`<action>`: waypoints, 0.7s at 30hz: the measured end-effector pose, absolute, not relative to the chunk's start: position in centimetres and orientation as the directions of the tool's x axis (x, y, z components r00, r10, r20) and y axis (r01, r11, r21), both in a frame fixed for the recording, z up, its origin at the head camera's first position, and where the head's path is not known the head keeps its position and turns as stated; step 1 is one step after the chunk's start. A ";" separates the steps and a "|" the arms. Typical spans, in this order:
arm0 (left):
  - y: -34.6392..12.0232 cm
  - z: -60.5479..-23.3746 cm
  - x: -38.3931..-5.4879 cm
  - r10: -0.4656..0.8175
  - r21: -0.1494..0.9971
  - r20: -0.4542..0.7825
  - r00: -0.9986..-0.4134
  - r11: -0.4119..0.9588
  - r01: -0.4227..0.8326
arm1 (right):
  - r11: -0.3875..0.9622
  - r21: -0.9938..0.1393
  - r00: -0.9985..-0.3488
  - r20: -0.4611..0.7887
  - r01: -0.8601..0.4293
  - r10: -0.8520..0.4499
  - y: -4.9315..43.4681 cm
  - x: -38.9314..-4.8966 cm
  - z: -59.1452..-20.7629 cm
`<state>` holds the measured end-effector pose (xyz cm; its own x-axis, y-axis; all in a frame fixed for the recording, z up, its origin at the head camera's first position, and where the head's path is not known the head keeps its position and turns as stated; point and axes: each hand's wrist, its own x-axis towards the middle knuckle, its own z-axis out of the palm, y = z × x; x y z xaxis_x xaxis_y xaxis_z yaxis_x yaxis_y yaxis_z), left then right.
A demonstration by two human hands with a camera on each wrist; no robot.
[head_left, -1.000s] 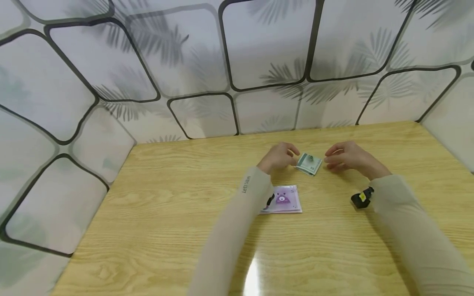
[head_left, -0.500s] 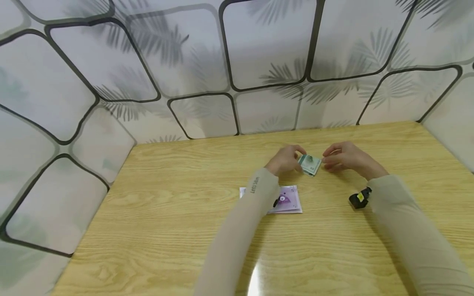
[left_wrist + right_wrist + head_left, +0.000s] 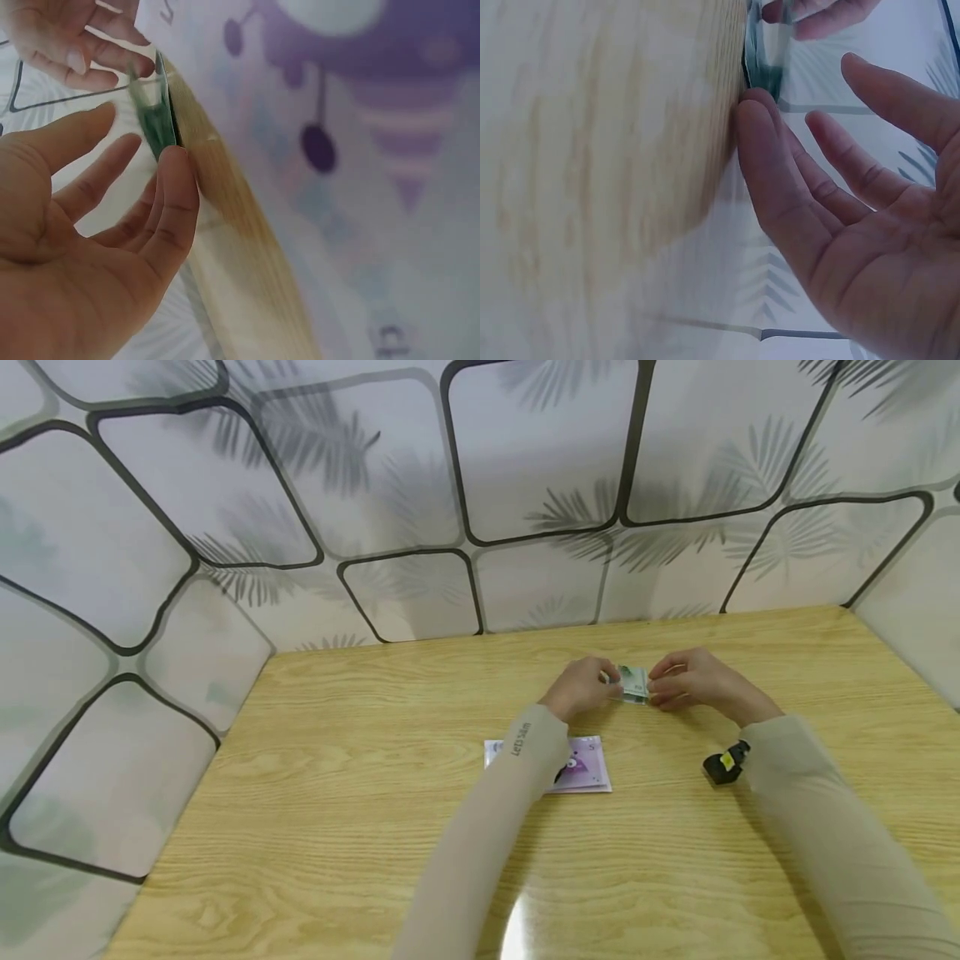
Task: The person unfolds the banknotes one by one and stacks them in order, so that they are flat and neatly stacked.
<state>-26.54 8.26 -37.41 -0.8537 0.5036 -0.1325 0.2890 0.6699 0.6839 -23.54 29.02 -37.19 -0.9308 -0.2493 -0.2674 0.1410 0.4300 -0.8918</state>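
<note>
A small green-and-white printed packet point(image 3: 633, 683) with a glossy look lies between my two hands near the back of the table. My left hand point(image 3: 585, 687) touches its left edge, its fingers loosely bent. At its right edge, fingertips of my right hand point(image 3: 690, 680) touch it, while that hand's other fingers stay spread. Both wrist views show the packet's green edge point(image 3: 156, 124) close to the fingertips. Below my left wrist lies a purple printed packet point(image 3: 588, 764) with a monster picture and a 5, partly hidden by the sleeve; it looms large in the left wrist view.
The wooden table point(image 3: 337, 793) meets a patterned backdrop point(image 3: 540, 585) with dark outlines and leaf prints at the back. A small black wrist camera point(image 3: 724, 763) with a yellow mark hangs below the right cuff.
The green packet has turned so its edges sit squarer to me, and it moved slightly away. My left hand has shifted right to its edge; my right hand has moved slightly left.
</note>
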 end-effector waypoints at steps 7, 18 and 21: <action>8.2 -37.4 -26.8 0.507 0.670 -0.136 -0.851 0.679 0.298 | 0.441 -0.888 -0.924 -0.271 0.131 -0.269 29.0 -23.4 -37.2; 8.7 -37.6 -26.8 0.416 0.636 -0.062 -0.907 0.717 0.286 | 0.411 -0.905 -0.928 -0.239 0.107 -0.286 28.7 -23.1 -37.0; 8.8 -37.5 -27.0 0.388 0.652 -0.014 -0.921 0.702 0.286 | 0.418 -0.902 -0.940 -0.230 0.108 -0.254 28.8 -23.2 -37.0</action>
<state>-26.99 8.81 -37.50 -0.9214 0.3883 -0.0143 0.2857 0.7021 0.6522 -23.17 28.77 -36.98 -0.9396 -0.2537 -0.2298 0.1076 0.4184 -0.9019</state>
